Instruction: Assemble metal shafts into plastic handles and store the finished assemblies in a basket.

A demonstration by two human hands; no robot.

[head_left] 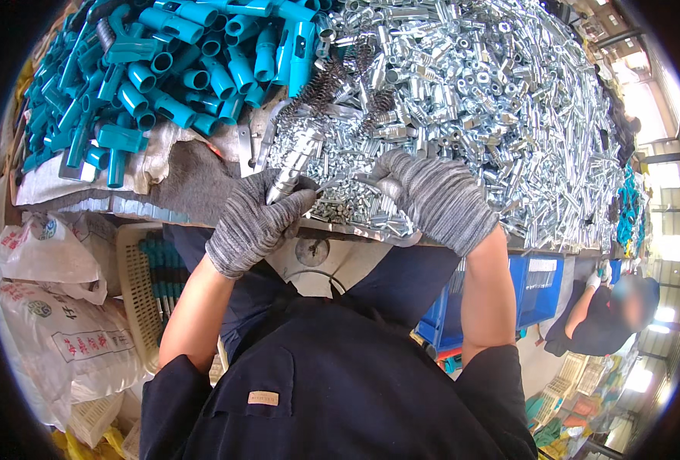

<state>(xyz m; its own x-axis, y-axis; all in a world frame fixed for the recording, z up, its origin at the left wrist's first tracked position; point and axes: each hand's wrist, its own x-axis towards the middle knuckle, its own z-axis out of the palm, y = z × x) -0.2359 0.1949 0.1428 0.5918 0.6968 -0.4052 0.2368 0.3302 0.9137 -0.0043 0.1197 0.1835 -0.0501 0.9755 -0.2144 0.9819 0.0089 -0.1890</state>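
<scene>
My left hand [259, 222], in a grey knitted glove, is closed around a shiny stepped metal cylinder [298, 165]. The cylinder tilts away from me, its far end over the pile of small metal parts [336, 203]. To its right, my right hand [439, 195], gloved alike, has its thumb and fingers pinched together close above the same pile. A thin metal sliver [367, 181] shows at its fingertips; its full shape is hidden. Dark coil springs [321, 88] lie just beyond the cylinder.
Teal tubular handles [194, 73] are heaped at the far left, and silver metal fittings [478, 92] cover the right. Below the table edge stand a cream plastic basket [137, 276], white sacks [64, 330] and a blue crate [535, 287]. Another person [604, 318] works at far right.
</scene>
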